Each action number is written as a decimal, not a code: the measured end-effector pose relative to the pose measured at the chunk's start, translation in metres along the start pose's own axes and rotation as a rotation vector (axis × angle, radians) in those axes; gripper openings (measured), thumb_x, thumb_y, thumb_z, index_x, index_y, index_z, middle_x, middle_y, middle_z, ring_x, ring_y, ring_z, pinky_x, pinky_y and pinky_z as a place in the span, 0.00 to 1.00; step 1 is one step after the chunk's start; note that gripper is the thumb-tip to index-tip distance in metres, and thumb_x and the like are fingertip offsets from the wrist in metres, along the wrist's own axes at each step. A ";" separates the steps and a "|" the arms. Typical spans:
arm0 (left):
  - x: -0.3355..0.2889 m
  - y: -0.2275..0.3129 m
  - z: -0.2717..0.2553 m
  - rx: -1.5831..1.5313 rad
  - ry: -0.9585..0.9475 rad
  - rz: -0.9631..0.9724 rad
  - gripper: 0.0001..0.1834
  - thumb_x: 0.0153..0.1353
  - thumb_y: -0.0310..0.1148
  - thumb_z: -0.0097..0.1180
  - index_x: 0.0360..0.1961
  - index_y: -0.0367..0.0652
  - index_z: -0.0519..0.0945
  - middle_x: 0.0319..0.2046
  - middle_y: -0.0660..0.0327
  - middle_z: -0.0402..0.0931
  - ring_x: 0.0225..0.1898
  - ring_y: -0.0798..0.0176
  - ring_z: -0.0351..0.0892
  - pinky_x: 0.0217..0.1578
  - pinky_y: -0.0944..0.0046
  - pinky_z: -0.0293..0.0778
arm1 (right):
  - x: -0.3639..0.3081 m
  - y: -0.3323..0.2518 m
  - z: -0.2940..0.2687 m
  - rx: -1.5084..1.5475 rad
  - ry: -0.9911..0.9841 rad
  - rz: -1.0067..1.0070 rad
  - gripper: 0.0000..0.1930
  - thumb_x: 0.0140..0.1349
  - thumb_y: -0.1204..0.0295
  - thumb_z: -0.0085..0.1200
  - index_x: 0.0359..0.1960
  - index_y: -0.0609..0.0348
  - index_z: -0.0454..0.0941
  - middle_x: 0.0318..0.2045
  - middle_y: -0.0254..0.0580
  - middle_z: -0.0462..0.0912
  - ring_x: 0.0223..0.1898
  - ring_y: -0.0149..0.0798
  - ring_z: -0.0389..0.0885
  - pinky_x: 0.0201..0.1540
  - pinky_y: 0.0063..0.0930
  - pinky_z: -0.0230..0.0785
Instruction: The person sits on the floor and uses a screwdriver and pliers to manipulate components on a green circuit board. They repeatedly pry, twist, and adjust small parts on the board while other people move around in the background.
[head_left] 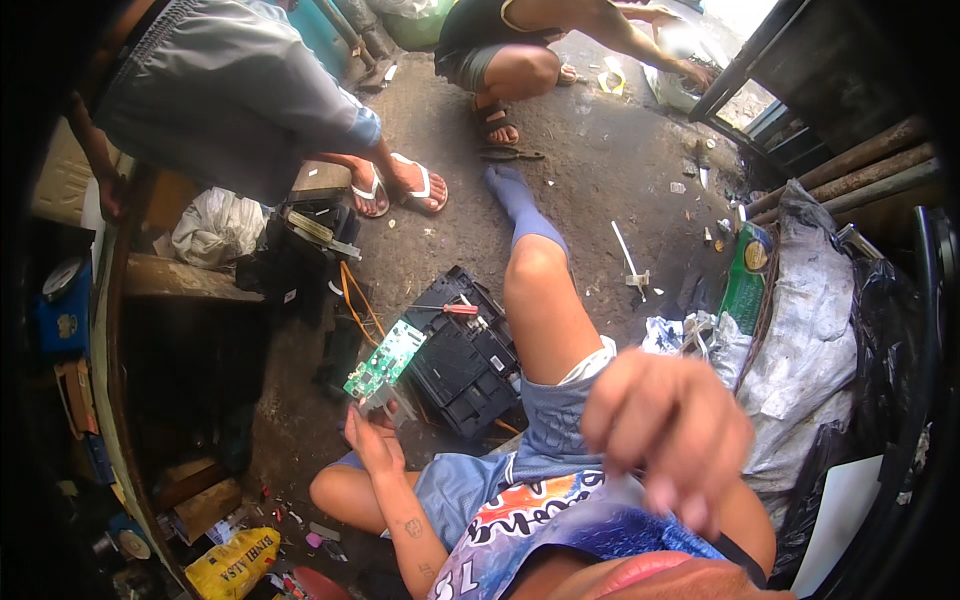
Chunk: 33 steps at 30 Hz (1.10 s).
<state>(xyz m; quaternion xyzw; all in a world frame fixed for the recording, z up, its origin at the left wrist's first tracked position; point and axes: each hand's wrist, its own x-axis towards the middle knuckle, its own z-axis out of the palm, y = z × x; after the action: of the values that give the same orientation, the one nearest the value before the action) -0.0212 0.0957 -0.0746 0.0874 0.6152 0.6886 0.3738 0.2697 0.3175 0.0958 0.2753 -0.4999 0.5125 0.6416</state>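
Note:
A green circuit board [392, 352] is held up by its lower end in my left hand [376, 440], fingers closed around that end. Beside my fingers, a greyish translucent piece [385, 397] shows at the board's lower end; whether it is attached, I cannot tell. Just right of the board lies a black plastic device casing [470, 365] on the ground. Across its top rests a screwdriver [459, 309] with a red handle. My right hand [668, 430] is raised close to the camera, slightly blurred, with loosely bent fingers apart and no object visible in it.
My outstretched leg [545, 290] borders the casing on the right. A person in white flip-flops [420, 185] stands at upper left; another crouches in dark sandals [495, 122]. Grey-white sacks [800, 330] line the right side. An orange cable [358, 305] and a yellow bag [232, 565] lie left.

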 end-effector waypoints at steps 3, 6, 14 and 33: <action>-0.014 0.004 0.011 -0.008 0.031 0.017 0.16 0.73 0.34 0.49 0.56 0.37 0.76 0.50 0.59 0.81 0.48 0.63 0.82 0.47 0.62 0.80 | 0.016 -0.003 0.034 0.045 0.001 -0.014 0.09 0.66 0.66 0.57 0.31 0.57 0.78 0.37 0.42 0.80 0.29 0.43 0.79 0.26 0.38 0.74; -0.020 0.004 0.010 0.005 -0.004 0.048 0.19 0.76 0.42 0.48 0.54 0.37 0.75 0.47 0.57 0.81 0.42 0.62 0.83 0.42 0.62 0.83 | 0.012 -0.010 0.048 0.052 0.022 0.020 0.07 0.67 0.73 0.53 0.29 0.55 0.75 0.36 0.38 0.76 0.28 0.43 0.77 0.25 0.40 0.74; -0.027 -0.004 0.000 -0.027 0.035 0.010 0.17 0.77 0.39 0.44 0.54 0.37 0.74 0.48 0.55 0.80 0.43 0.61 0.83 0.42 0.61 0.83 | 0.008 0.000 0.042 0.125 -0.066 -0.018 0.02 0.65 0.77 0.52 0.33 0.60 0.75 0.39 0.40 0.73 0.30 0.44 0.76 0.24 0.41 0.74; -0.009 -0.022 0.003 -0.063 -0.028 -0.091 0.12 0.76 0.34 0.46 0.51 0.36 0.75 0.46 0.55 0.82 0.42 0.60 0.85 0.41 0.61 0.85 | -0.032 0.025 0.057 0.023 0.225 -0.008 0.08 0.69 0.72 0.57 0.38 0.61 0.71 0.51 0.40 0.77 0.27 0.39 0.78 0.19 0.34 0.77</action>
<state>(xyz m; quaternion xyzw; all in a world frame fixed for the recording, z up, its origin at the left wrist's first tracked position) -0.0043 0.0919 -0.0906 0.0572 0.5913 0.6886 0.4158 0.2264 0.2645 0.0825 0.2255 -0.4177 0.5431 0.6926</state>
